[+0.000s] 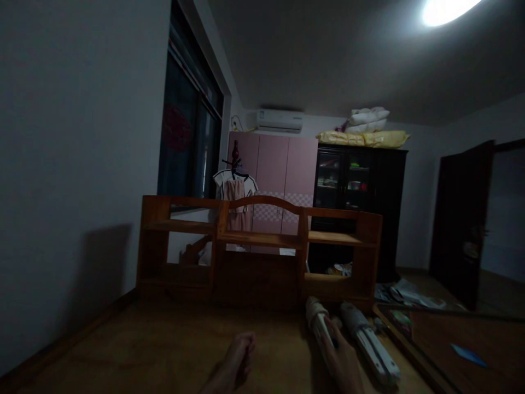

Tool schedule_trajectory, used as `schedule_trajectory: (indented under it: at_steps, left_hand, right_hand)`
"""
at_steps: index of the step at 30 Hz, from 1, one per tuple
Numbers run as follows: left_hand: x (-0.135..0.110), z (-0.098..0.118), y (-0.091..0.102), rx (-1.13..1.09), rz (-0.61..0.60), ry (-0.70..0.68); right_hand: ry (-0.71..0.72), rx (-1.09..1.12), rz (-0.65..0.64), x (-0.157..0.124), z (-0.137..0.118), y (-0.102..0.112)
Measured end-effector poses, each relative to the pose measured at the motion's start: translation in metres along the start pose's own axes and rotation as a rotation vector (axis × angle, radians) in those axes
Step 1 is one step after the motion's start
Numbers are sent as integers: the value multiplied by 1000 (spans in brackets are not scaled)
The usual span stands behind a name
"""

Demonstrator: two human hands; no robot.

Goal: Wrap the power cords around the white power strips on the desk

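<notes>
My left hand (238, 358) is curled into a fist above the wooden tabletop (172, 350), with nothing showing in it. To its right, my right hand (342, 358) is closed around a long white bar (322, 331) that has a pale wrapped bundle at its far end. My palm and fingers cover the near part of this bar. Just right of that hand lies a second long white bar (375, 350), with a dark slot along it and a grey wrapped bundle at its far end. The dim light hides what kind of thing the bars are.
A wooden shelf unit (262, 239) stands along the table's back edge. At the right is a brown framed surface (447, 339) with a blue flat piece (470, 355) on it. A wall (74, 164) borders the left side. Farther back are a pink wardrobe (273, 164) and a dark cabinet (388, 208).
</notes>
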State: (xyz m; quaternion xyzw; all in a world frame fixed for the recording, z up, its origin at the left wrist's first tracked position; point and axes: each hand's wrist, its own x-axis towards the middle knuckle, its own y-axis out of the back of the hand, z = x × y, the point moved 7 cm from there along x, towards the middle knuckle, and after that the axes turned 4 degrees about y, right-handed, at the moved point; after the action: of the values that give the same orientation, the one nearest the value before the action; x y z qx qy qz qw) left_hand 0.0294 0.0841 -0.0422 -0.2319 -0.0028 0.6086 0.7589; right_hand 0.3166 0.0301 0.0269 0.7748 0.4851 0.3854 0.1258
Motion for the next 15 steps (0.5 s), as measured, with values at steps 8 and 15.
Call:
schedule_trajectory:
  at_steps: [8, 15]
  left_hand:
    - [-12, 2, 0, -18, 44, -37]
    - [-20, 5, -1, 27, 99, -56]
  right_hand:
    - [8, 66, 5, 1, 8, 0]
    - [18, 102, 33, 1, 13, 0]
